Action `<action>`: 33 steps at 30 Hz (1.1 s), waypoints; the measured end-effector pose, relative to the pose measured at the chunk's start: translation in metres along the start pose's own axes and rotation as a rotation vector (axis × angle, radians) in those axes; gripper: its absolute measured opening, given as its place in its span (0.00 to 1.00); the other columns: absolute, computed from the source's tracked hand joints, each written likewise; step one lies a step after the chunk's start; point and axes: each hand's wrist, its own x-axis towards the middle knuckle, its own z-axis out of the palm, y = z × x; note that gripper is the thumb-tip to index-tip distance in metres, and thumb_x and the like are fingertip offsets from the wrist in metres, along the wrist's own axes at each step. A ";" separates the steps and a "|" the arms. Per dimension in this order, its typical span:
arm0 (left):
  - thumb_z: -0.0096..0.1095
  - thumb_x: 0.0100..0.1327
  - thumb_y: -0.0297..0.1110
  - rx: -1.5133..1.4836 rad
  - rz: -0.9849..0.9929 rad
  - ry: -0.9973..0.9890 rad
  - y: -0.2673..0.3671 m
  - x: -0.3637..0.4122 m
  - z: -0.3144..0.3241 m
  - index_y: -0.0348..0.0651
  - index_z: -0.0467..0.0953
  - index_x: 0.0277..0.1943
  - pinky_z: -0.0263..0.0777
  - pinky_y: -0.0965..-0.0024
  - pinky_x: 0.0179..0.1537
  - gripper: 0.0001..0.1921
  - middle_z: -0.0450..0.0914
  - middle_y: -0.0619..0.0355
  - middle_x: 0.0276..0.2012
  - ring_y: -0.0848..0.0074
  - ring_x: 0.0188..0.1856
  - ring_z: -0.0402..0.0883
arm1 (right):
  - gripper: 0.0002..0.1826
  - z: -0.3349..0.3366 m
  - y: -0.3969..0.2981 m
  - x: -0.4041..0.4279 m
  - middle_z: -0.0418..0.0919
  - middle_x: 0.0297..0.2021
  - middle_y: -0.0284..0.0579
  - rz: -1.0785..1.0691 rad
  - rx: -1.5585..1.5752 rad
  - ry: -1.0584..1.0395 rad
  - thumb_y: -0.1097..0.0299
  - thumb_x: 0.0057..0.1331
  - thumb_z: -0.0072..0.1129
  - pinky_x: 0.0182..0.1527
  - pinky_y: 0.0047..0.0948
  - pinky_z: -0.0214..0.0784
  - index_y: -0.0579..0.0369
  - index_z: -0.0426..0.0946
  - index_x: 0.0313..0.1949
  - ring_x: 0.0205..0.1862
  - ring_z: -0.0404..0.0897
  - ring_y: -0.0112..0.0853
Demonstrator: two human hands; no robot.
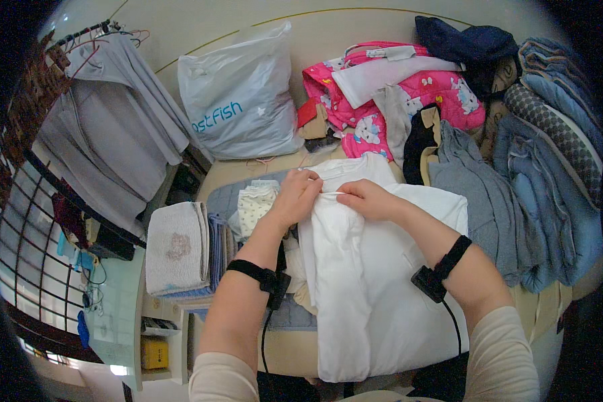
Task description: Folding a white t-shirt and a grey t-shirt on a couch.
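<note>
A white long-sleeved garment [402,281] lies spread in front of me, its neckline at the far end. One sleeve [340,301] is folded inward and runs down the garment towards me. My left hand [297,196] pinches the cloth at the top of that fold, near the shoulder. My right hand [369,200] grips the same fold just to the right, thumb on top. A thin raised edge of cloth stretches between the two hands. Black straps with small boxes and cables sit on both forearms.
Left of the garment stand folded towels [177,248] and a small patterned cloth [257,205]. Behind are a full white plastic bag [238,100] and a pink printed quilted garment [442,95]. Grey clothing [482,201] and folded blue bedding [558,216] lie right. Shirts [115,120] hang at left.
</note>
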 end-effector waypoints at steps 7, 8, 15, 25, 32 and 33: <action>0.49 0.57 0.33 0.033 0.090 0.041 -0.002 -0.002 -0.001 0.37 0.75 0.27 0.61 0.61 0.48 0.10 0.77 0.52 0.36 0.58 0.45 0.69 | 0.19 0.004 -0.007 0.006 0.78 0.28 0.55 0.062 0.125 0.073 0.58 0.65 0.46 0.37 0.35 0.66 0.64 0.76 0.34 0.31 0.76 0.39; 0.50 0.55 0.32 0.030 0.145 0.003 0.001 0.000 -0.001 0.37 0.74 0.26 0.61 0.61 0.48 0.09 0.77 0.53 0.36 0.58 0.44 0.69 | 0.19 0.003 -0.005 0.009 0.79 0.28 0.55 0.061 0.101 0.069 0.58 0.65 0.47 0.38 0.35 0.67 0.64 0.76 0.34 0.31 0.77 0.40; 0.52 0.56 0.32 -0.037 0.026 0.008 -0.023 -0.001 0.000 0.36 0.73 0.28 0.61 0.59 0.46 0.08 0.74 0.51 0.35 0.56 0.41 0.69 | 0.16 0.006 -0.011 0.012 0.77 0.23 0.38 0.253 -0.013 -0.005 0.58 0.63 0.54 0.30 0.25 0.66 0.60 0.78 0.33 0.26 0.72 0.22; 0.54 0.61 0.35 0.200 -0.241 0.277 0.029 -0.009 0.000 0.36 0.71 0.27 0.62 0.58 0.41 0.11 0.73 0.46 0.34 0.55 0.39 0.69 | 0.11 0.020 -0.005 -0.014 0.76 0.26 0.46 0.066 -0.295 0.457 0.65 0.56 0.60 0.35 0.32 0.67 0.62 0.74 0.29 0.29 0.75 0.36; 0.59 0.56 0.31 0.139 -0.033 0.040 0.114 -0.030 0.025 0.37 0.72 0.37 0.66 0.59 0.42 0.08 0.75 0.46 0.37 0.56 0.41 0.72 | 0.10 -0.051 -0.011 -0.092 0.75 0.32 0.57 0.255 -0.329 0.506 0.67 0.57 0.54 0.42 0.40 0.66 0.61 0.73 0.33 0.38 0.75 0.48; 0.58 0.57 0.32 0.061 0.036 0.022 0.126 -0.033 0.036 0.37 0.72 0.39 0.66 0.59 0.46 0.10 0.75 0.45 0.39 0.55 0.44 0.72 | 0.10 -0.063 -0.004 -0.110 0.76 0.32 0.58 0.280 -0.358 0.563 0.67 0.57 0.53 0.41 0.40 0.66 0.62 0.73 0.33 0.37 0.75 0.49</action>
